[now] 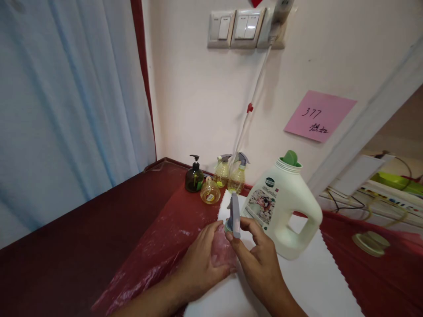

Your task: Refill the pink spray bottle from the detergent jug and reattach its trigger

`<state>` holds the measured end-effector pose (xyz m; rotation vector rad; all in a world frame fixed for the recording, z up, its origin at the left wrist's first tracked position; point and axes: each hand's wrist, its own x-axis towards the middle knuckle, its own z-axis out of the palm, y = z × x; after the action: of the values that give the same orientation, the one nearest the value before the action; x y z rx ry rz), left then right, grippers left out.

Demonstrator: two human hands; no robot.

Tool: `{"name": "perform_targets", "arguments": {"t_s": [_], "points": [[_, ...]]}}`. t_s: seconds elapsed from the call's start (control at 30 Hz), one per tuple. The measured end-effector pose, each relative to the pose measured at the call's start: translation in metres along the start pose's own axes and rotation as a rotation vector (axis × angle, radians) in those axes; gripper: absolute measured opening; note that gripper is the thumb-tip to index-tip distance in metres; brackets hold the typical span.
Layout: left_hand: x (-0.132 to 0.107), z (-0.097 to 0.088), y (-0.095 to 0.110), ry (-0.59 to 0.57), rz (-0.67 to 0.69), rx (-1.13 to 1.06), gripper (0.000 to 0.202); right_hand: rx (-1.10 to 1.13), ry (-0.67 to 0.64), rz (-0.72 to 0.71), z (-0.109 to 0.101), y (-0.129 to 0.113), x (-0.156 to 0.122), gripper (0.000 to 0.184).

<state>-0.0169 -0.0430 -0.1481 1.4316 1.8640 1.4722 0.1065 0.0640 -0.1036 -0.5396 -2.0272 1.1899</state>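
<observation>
Head view, left to right: pale blue curtain (pixel 66 101) in soft vertical folds, edged by a dark red strip; dark red desk (pixel 82 246) beneath, matte at the left, covered further right by crinkled glossy red plastic sheet (pixel 158 251). At the back by the wall, a squat dark green pump bottle (pixel 194 176) with black dispenser, a small round clear bottle (pixel 210 191) of yellow liquid, and two clear spray bottles (pixel 231 174) with grey trigger heads, standing close together. Left hand (pixel 201 259) curled around a pinkish translucent bottle (pixel 223 251), fingers closed on its body, resting above a white mat (pixel 313 281) with a zigzag right edge. Right hand (pixel 259 255) pinching a grey spray head (pixel 234 215), thumb and forefinger narrow on the upright, slim plastic trigger piece, seated at the top of the pink bottle. Just behind and right of both hands, a bulky white plastic jug (pixel 287 211) with moulded handle, printed label and green cap, standing on the mat. On the cream wall above, a row of white switches (pixel 244 27) with a white cable hanging down, and a pink paper note (pixel 320 115) with handwriting. Far right, a round flat greenish lid (pixel 368 242) on the red surface, with tangled cables behind it, blurred.
</observation>
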Motion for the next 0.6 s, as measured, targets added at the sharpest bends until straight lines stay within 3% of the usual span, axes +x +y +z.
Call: {"name": "perform_targets", "arguments": {"t_s": [0.3,0.5,0.6], "points": [[-0.003,0.002,-0.008,0.024,-0.029,-0.018,0.075,-0.056,0.085,-0.094,0.012,0.005,-0.006,0.022],[0.0,0.001,0.002,0.032,-0.009,-0.118,0.064,0.022,0.14,-0.048,0.024,0.002,0.0,0.021],[0.001,0.0,0.0,0.012,-0.019,-0.089,0.063,0.046,0.105,-0.042,0.022,-0.003,0.004,0.021]]}}
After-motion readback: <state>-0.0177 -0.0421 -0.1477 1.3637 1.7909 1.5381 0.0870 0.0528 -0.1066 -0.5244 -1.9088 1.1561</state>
